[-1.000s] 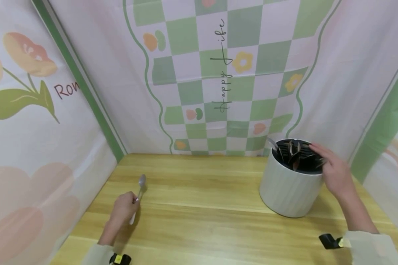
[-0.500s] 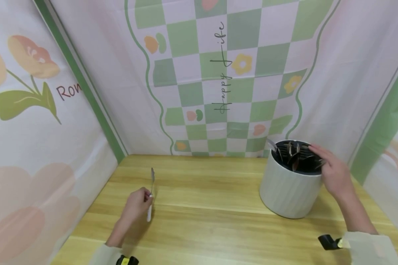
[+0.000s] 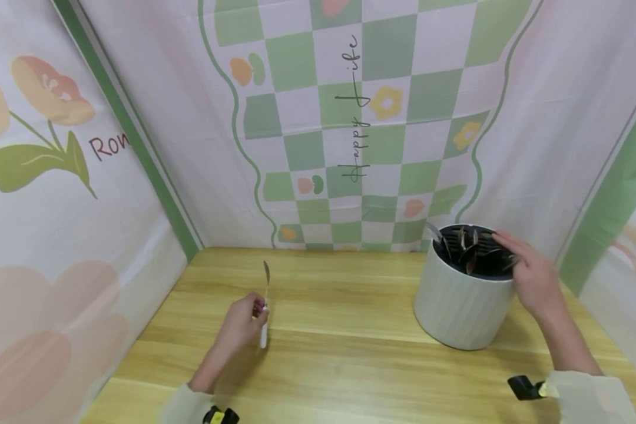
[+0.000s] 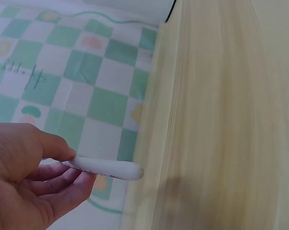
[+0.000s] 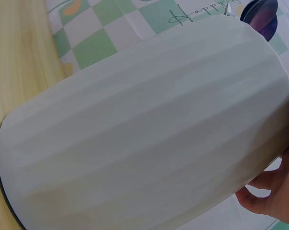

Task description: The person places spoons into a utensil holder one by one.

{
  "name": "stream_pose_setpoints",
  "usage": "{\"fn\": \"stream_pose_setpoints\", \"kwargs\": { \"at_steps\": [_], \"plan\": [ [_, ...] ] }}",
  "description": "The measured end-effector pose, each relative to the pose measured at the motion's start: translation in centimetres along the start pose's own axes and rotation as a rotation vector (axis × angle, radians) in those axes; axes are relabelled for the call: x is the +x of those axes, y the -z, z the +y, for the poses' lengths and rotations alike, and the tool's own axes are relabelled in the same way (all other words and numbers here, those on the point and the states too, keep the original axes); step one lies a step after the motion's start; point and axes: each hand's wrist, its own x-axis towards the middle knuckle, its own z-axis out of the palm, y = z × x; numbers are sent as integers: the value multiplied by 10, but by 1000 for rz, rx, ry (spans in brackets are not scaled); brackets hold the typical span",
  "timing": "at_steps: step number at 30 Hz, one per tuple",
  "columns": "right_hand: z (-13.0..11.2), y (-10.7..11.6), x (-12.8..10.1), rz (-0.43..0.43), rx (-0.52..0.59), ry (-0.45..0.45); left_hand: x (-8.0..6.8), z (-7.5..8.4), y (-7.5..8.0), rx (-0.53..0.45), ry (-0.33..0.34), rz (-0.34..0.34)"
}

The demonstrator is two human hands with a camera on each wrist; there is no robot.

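Observation:
My left hand (image 3: 242, 321) pinches a spoon (image 3: 264, 335) by its white handle, over the left half of the table. The metal bowl points to the back wall and looks thin, turned edge-on. In the left wrist view, the thumb and fingers grip the white handle (image 4: 108, 167), its rounded end sticking out past them. On the right stands a white ribbed utensil holder (image 3: 458, 309) with a black slotted insert. My right hand (image 3: 539, 280) holds it at the right side of its rim. Several pieces of cutlery (image 3: 469, 253) stick up from the insert.
The wooden table (image 3: 339, 306) meets a patterned cloth (image 3: 344, 141) at the back, with another printed cloth (image 3: 47, 235) along the left side. In the right wrist view, dark rounded spoon bowls (image 5: 261, 17) show beyond the holder's rim.
My left hand has moved to the right with the spoon, which has turned from slanting to nearly straight toward the back, its bowl now edge-on. The right hand stays at the holder.

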Motion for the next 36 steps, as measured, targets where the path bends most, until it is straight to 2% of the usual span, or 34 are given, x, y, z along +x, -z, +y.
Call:
{"fn": "stream_pose_setpoints", "kwargs": {
  "at_steps": [5, 16, 26, 36],
  "plan": [
    [-1, 0, 1, -1, 7, 0, 5, 13, -10, -38, -43, 0],
    [1, 0, -1, 3, 4, -1, 12, 45, -32, -97, -189, -20],
    [0, 0, -1, -4, 4, -2, 17, 78, -50, -156, -229, -70],
    [-1, 1, 0, -6, 17, -12, 28, 114, -58, -204, -287, -56]
  ]
}}
